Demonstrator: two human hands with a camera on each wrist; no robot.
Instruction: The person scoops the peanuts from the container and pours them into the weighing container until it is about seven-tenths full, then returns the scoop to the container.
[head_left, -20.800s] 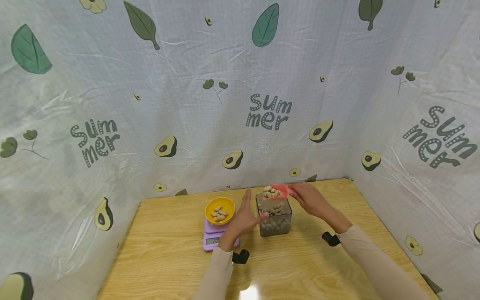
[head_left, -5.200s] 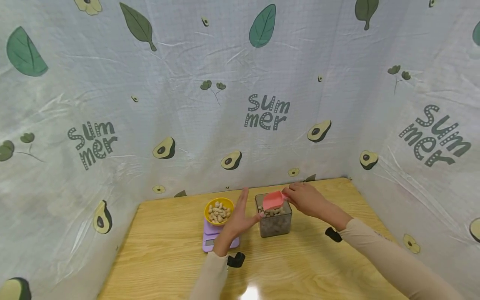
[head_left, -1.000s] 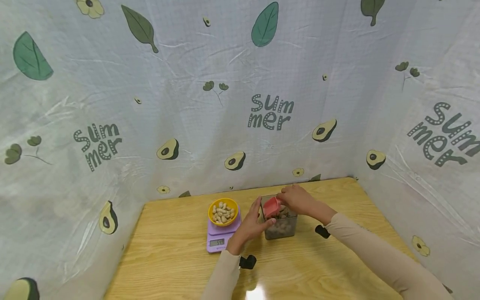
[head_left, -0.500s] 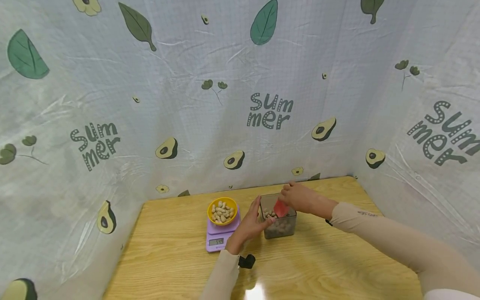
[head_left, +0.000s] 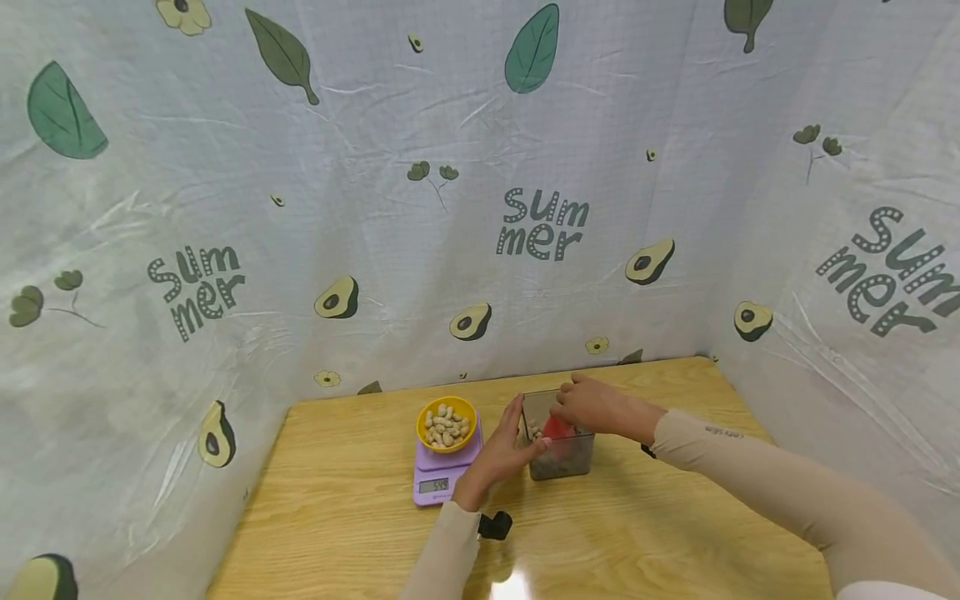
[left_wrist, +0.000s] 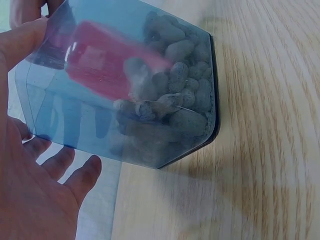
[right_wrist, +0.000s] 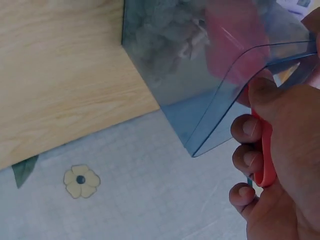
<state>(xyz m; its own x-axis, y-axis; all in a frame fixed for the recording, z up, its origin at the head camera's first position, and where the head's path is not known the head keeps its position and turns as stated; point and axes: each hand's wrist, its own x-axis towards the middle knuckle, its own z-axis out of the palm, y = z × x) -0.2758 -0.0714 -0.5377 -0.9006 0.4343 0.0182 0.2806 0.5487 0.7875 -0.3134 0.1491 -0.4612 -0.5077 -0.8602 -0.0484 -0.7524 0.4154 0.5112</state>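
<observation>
My right hand (head_left: 603,408) grips the handle of a red scoop (head_left: 557,428), whose head is down inside a clear, grey-tinted square container (head_left: 562,465). Through its wall, the left wrist view shows the scoop against peanuts (left_wrist: 180,75) at the bottom. My left hand (head_left: 495,460) holds the container's left side, thumb at the near rim and fingers along the side wall. To the left, a yellow bowl (head_left: 447,449) of peanuts sits on a purple kitchen scale (head_left: 428,458), whose display seems to read 549.
The wooden table (head_left: 345,492) extends left, right and in front of these things. A white patterned sheet (head_left: 405,275) hangs closely behind the table's back edge and along the sides.
Over the last second the scoop has gone deeper into the container and tipped downward. Since the earliest frame, the bowl has gained peanuts. The left hand has moved onto the container.
</observation>
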